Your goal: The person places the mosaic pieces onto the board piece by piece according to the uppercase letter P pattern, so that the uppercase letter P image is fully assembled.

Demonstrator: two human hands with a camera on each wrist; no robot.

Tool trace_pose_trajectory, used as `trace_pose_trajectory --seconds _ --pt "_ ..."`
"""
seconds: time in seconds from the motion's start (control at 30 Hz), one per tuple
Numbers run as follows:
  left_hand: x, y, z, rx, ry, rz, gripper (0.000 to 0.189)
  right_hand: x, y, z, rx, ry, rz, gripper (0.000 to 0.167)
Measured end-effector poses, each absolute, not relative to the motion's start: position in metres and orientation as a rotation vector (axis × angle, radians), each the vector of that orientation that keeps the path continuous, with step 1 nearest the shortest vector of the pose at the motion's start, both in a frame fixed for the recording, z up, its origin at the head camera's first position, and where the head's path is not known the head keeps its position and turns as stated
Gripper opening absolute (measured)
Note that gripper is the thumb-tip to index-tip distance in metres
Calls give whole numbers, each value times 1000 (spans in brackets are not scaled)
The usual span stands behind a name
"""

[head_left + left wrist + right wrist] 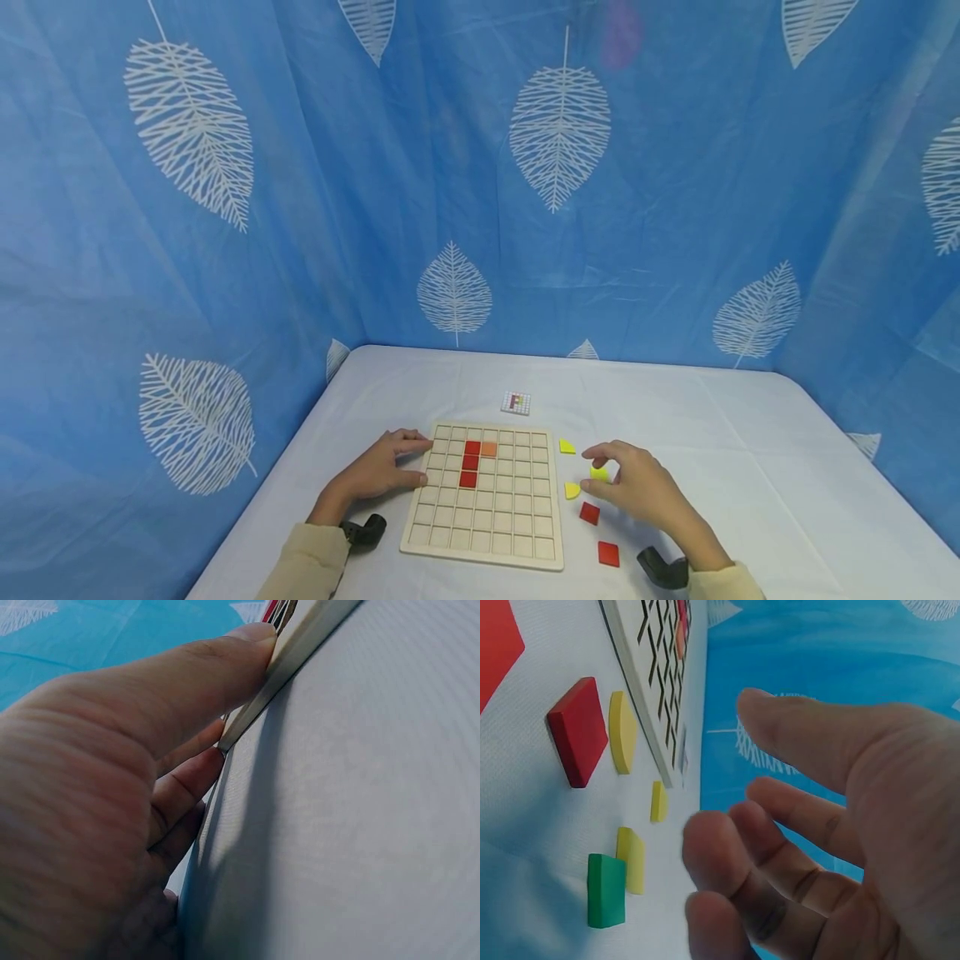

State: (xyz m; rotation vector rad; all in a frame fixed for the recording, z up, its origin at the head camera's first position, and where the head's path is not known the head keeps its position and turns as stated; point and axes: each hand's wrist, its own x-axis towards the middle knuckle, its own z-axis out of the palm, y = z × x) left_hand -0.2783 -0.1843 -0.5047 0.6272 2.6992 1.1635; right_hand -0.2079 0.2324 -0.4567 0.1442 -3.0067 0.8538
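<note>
A wooden grid board [480,521] lies on the table, with three red squares [470,462] in a column and an orange square [489,449] beside the top one. My left hand [378,467] touches the board's left edge with thumb and fingertips. Above the loose pieces to the right hovers my right hand [637,483], thumb and fingers apart and nothing between them. Near it are yellow pieces with curved sides [572,490], one of them partly behind the fingers. Below them lie two loose red squares [589,512]. A green piece [606,891] shows only in the right wrist view.
A small card [516,402] with a coloured grid pattern lies beyond the board's far edge. White cloth [720,433] covers the table. Blue curtains [675,208] with white leaf prints stand behind and at both sides.
</note>
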Motion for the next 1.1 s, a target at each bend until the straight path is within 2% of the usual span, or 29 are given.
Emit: trace_pose_trajectory --seconds 0.47,1.1 --pt "-277 -184 -504 618 2696 1177 63 -207 236 -468 218 -3115 941 30" --pt "-279 -185 -506 594 2688 1197 65 -206 243 -470 422 -3189 942 30"
